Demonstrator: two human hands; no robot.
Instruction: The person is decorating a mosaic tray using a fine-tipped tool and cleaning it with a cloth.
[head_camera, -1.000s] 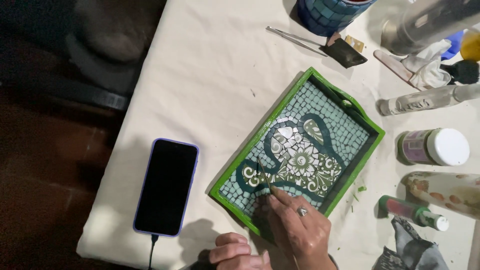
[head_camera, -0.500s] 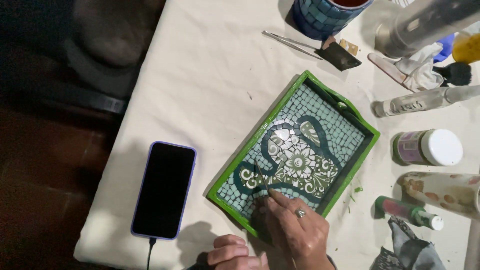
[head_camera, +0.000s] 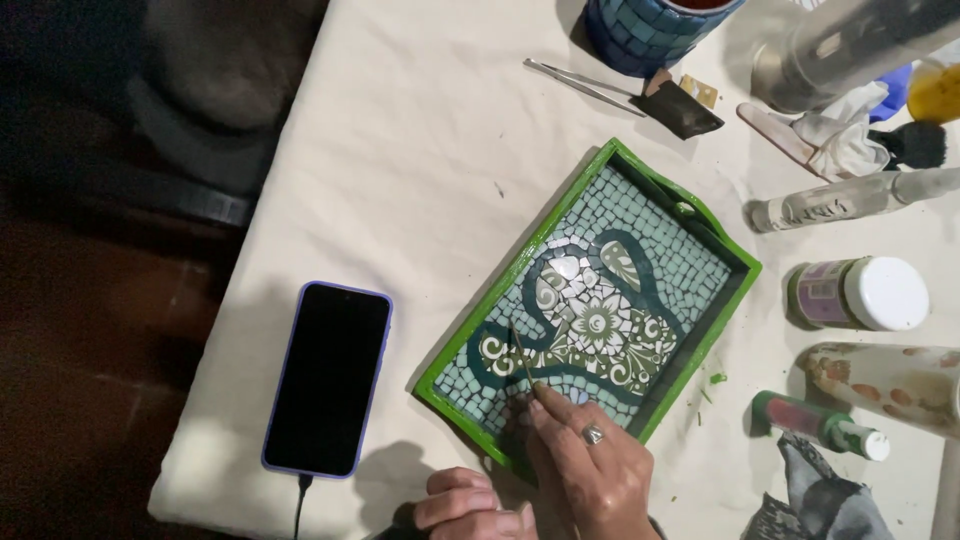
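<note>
A: Status check, near edge of the table first. What do the hands show?

B: Right hand (head_camera: 590, 470), ring on one finger, is pinched closed on a thin pointed stick (head_camera: 522, 357). The stick's tip rests on the dark teal band of the mosaic, near the tray's near-left corner. Left hand (head_camera: 470, 505) lies at the near table edge, fingers curled together; whether it grips anything cannot be told.

A: Change against the earlier views?

B: Slight. The stick's tip has stayed on the same part of the teal band, and the hand has barely shifted. The green mosaic tray (head_camera: 690, 362) has not moved on the cloth. Judgement: fine work along the tile joints continues at one spot.

A: Tray position?

B: Set diagonally at the middle of the table, on a cream cloth (head_camera: 420, 160). A dark phone (head_camera: 328, 378) in a purple case lies near the left edge, cable plugged at its near end.

A: Right side and far edge?

B: Along the right edge: a small green bottle (head_camera: 820, 424), a white-capped jar (head_camera: 860, 294), a clear tube (head_camera: 850, 198). Near the far edge: tweezers (head_camera: 580, 82) and a blue mosaic pot (head_camera: 650, 28).

A: Room?

B: Dim. The floor left of the table is dark; a grey rounded shape sits there, unidentifiable.
</note>
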